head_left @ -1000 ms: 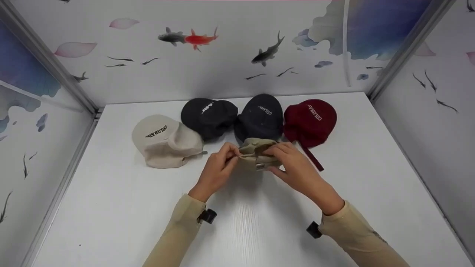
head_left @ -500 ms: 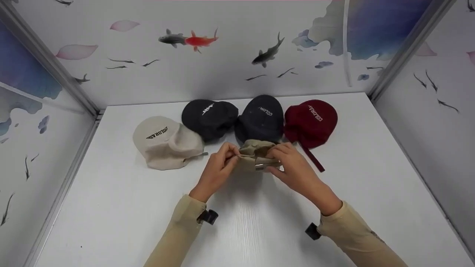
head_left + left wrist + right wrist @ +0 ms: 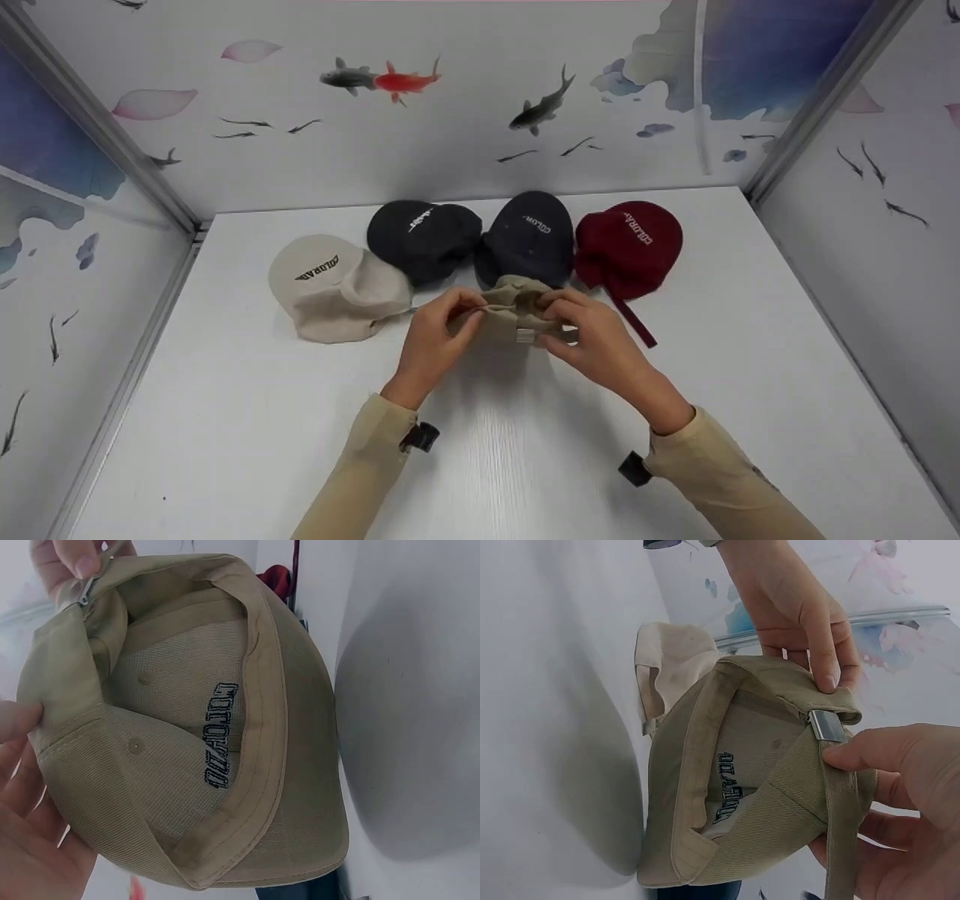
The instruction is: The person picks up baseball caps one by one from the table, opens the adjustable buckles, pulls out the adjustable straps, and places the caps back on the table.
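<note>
A khaki cap (image 3: 501, 324) is held above the table between both hands, its open underside facing the wrist cameras. My left hand (image 3: 429, 349) pinches the cap's back edge between thumb and fingers. My right hand (image 3: 604, 345) grips the back strap (image 3: 842, 832), its thumb close beside the metal buckle (image 3: 827, 726). The strap's loose length hangs past the buckle in the right wrist view. Dark embroidered letters (image 3: 219, 735) show inside the crown in the left wrist view. Some of the right fingers are hidden behind the cap.
Behind the hands lie a cream cap (image 3: 322, 300), a black cap (image 3: 420, 240), a navy cap (image 3: 529, 232) and a dark red cap (image 3: 634, 244) with its strap (image 3: 632, 321) trailing forward. The white table (image 3: 247, 435) has printed panels on its back and sides.
The khaki cap has tilted slightly between the hands, and its strap now stands a little away from the cap beside the buckle. The other caps have not moved.
</note>
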A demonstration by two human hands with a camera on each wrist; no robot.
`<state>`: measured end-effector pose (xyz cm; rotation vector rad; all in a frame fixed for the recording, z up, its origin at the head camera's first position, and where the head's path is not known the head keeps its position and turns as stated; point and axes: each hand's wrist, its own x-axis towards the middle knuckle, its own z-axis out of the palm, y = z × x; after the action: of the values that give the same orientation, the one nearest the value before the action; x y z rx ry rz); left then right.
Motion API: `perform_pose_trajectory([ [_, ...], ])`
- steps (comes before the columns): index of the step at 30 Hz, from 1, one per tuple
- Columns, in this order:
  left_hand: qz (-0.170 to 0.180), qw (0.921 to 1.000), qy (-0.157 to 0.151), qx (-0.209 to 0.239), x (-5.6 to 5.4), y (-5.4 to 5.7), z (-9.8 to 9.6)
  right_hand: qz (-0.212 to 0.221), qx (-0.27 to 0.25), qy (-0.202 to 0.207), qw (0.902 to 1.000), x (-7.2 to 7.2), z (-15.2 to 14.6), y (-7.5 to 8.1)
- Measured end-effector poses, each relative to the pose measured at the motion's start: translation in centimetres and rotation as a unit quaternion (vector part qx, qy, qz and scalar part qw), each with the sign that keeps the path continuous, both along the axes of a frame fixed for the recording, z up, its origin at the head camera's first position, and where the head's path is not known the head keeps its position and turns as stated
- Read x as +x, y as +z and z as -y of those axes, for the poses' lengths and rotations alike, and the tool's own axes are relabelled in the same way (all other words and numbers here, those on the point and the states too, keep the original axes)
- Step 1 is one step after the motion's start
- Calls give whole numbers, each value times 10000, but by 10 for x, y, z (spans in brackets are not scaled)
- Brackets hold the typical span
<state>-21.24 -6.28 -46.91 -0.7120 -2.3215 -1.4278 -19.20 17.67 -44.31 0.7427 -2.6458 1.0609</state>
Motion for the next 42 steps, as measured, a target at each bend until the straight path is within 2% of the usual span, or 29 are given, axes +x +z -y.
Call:
perform_pose_trajectory([
  [4,-573,9970,406,-322,2,-1,-2,84,2,-114,9999,0,1,1],
  [10,-1365,9843,857,-721,5,-1,-3,374,-40,-230,9990,0,2,2],
  [17,-2243,9615,1140,-1103,6,0,-6,416,-110,-245,9988,0,1,2],
  [21,-2645,9506,1115,-1183,9,1,-9,315,-163,-204,9992,0,1,0],
  [26,-2808,9480,800,-1270,12,-1,-12,281,-285,-78,9992,1,1,0],
  [30,-2768,9480,605,-1451,15,-3,-12,308,-334,-27,9990,1,1,-1],
  [35,-2570,9507,519,-1655,17,-5,-12,348,-333,35,9988,2,2,-1],
  [42,-2350,9573,473,-1616,17,-5,-14,274,-256,81,9993,1,4,-2],
])
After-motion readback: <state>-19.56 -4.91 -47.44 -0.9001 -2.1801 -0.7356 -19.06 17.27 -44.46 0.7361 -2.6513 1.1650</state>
